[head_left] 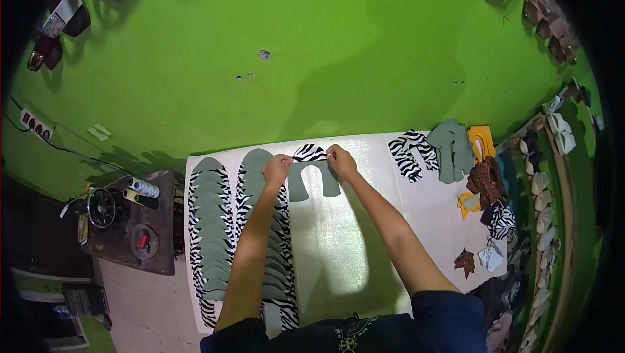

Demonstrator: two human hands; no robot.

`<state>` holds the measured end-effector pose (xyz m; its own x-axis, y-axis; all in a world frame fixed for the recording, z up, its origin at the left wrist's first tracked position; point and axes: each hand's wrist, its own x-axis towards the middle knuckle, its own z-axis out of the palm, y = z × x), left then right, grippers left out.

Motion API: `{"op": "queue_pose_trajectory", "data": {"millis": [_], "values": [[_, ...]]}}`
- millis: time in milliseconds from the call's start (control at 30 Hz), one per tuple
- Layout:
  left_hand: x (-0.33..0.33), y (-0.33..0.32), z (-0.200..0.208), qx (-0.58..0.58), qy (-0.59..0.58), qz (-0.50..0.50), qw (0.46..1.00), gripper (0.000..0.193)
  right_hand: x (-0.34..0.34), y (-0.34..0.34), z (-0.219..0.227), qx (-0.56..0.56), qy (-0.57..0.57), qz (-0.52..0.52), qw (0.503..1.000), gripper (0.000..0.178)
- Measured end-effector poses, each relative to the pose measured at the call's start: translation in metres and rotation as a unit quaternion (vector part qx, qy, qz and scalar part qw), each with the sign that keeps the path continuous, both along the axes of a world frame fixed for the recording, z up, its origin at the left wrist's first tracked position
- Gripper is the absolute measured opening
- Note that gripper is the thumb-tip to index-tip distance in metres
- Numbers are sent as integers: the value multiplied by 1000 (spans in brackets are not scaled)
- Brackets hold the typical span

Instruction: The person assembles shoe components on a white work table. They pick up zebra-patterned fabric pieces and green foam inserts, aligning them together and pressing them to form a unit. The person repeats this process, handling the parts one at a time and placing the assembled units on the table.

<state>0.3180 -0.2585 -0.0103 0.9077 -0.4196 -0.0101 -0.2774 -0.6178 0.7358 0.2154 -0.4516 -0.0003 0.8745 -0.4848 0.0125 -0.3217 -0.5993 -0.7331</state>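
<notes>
At the far side of the white table, my left hand and my right hand pinch the two sides of a rounded black-and-white zebra-print piece. Just below it lies a grey-green U-shaped piece, its two legs pointing toward me. The zebra edge meets or overlaps the green one; I cannot tell whether they are joined. Left of my hands, two long columns of overlapping green pieces with zebra-print edges run down the table. My left forearm hides part of the second column.
At the table's right lie stacked green pieces, zebra-print pieces, a yellow piece and brown scraps. A dark sewing-machine table with thread spools stands left. Shoe forms line a rack on the right.
</notes>
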Motion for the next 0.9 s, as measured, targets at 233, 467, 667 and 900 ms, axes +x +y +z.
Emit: {"op": "queue_pose_trajectory", "data": {"millis": [233,467,667,900], "values": [[9,-2,0,43,20,43,998,16,16,6,12,18,54,1,998,18],[19,-2,-6,26,15,49,998,17,27,3,7,7,38,8,999,19],[27,-4,-5,55,-42,53,996,20,36,2,0,3,19,-6,1000,18],[22,-9,2,89,21,86,992,17,34,5,-2,11,3,-12,1000,19]]}}
